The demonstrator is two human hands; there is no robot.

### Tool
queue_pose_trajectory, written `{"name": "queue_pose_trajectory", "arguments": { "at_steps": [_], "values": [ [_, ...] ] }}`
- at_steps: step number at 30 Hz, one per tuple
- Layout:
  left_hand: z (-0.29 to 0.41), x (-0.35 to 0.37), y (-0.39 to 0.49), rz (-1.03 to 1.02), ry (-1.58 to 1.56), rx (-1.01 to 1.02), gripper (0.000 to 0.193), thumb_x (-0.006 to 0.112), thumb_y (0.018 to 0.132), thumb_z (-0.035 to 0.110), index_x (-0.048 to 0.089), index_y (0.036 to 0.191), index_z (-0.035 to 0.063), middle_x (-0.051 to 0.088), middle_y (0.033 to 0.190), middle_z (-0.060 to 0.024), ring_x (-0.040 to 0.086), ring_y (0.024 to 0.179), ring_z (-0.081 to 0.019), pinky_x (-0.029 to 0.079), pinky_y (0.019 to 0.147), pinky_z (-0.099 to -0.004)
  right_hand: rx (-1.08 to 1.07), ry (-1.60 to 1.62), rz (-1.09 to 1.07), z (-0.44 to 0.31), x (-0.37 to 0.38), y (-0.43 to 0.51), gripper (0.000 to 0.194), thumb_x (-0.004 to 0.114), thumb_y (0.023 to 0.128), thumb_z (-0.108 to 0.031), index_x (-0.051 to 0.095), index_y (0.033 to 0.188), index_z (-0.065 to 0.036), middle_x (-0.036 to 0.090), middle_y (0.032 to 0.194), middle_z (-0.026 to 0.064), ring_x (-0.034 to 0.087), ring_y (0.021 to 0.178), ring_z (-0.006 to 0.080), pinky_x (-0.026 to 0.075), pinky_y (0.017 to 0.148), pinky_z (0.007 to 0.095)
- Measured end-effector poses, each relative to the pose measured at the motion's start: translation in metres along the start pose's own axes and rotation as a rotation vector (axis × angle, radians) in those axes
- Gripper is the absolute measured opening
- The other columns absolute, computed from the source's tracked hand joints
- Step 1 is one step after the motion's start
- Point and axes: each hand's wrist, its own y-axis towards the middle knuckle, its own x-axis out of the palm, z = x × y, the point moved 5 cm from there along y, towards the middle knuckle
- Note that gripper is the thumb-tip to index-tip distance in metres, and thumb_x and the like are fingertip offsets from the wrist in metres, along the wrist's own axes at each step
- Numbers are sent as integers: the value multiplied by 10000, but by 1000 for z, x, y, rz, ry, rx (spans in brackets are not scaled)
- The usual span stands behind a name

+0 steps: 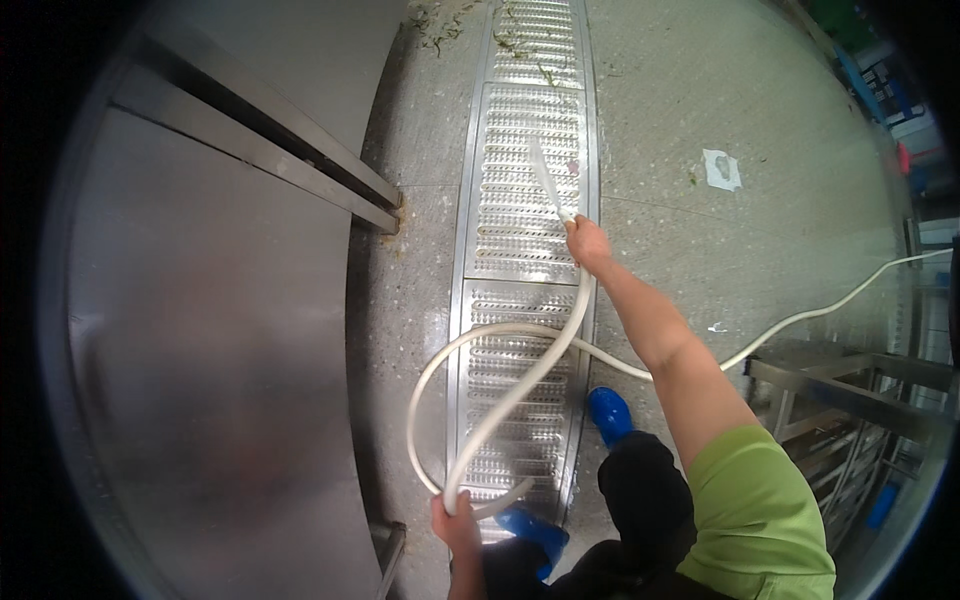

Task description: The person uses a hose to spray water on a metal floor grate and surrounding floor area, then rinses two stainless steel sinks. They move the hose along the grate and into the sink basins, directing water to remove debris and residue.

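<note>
My right hand (589, 242) is closed around the outlet end of a white hose (510, 401), and water (545, 174) sprays from it onto a perforated metal floor drain cover (529, 247). Nearer to me, my left hand (456, 519) grips the same hose lower down, over the drain strip. Between the hands the hose runs slanting, with a loop to the left of it, and from there it trails off to the right across the floor. A short piece of hose sticks out to the right of my left hand.
A stainless steel table (225, 337) stands along the left. At the right is a metal rack (832, 390). Green plant scraps (439, 26) lie around the drain's far end, and a white piece of paper or film (721, 169) lies on the floor. My blue boots (611, 415) stand by the drain.
</note>
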Motion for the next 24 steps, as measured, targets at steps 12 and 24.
{"name": "queue_pose_trajectory", "arguments": {
  "at_steps": [12,24],
  "values": [
    [309,-153,-126,131,174,569,214,714,641,-78,574,776,10,573,689,-80,546,620,-176,447,581,-291,57,104,-559,-141,-220,-64,291,434,910,-213,576,813,22,563,586,99,552,470,178,463,477,365],
    [500,-277,-159,366,-48,945,189,723,617,-23,571,722,14,553,582,-88,537,497,-191,408,460,-279,-144,518,-616,-454,-503,-71,250,423,962,-251,519,844,-52,456,543,-37,408,368,58,378,329,230]
  ]
}}
